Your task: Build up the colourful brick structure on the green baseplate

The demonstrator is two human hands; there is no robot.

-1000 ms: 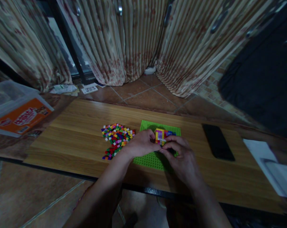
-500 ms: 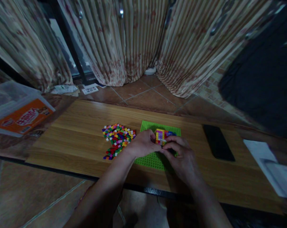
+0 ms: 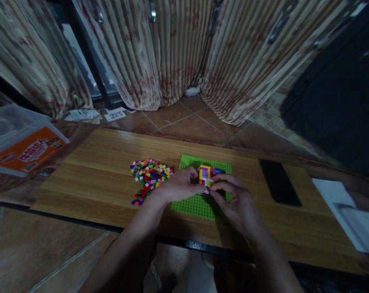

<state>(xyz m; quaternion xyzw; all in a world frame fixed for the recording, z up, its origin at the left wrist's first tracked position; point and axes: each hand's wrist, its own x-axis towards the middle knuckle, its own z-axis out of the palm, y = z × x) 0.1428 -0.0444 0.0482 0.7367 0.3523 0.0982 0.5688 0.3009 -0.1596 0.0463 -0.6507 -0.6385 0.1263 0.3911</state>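
A block of joined toy bricks (image 3: 205,171), yellow round the edge with purple and white in the middle, stands on a green studded baseplate (image 3: 192,208). My left hand (image 3: 182,185) is closed round its left and near side, thumb along the front. From the right, my right hand (image 3: 233,194) pinches at the near corner, where a small pale pink brick (image 3: 206,190) shows by the fingertips. Red and blue bricks (image 3: 218,171) continue behind the right fingers, partly hidden. Left of the plate lies a loose pile of small multicoloured bricks (image 3: 150,173).
The wooden table (image 3: 89,175) carries a black phone-like slab (image 3: 279,182) on the right. White papers (image 3: 337,199) lie at the right end. A clear plastic box with an orange label (image 3: 28,152) stands off the left end. Striped curtains (image 3: 178,57) hang beyond the table.
The right fingertips have shifted slightly toward the near edge of the block, baring more of its front. A pale pink brick now shows there. The left hand keeps its hold.
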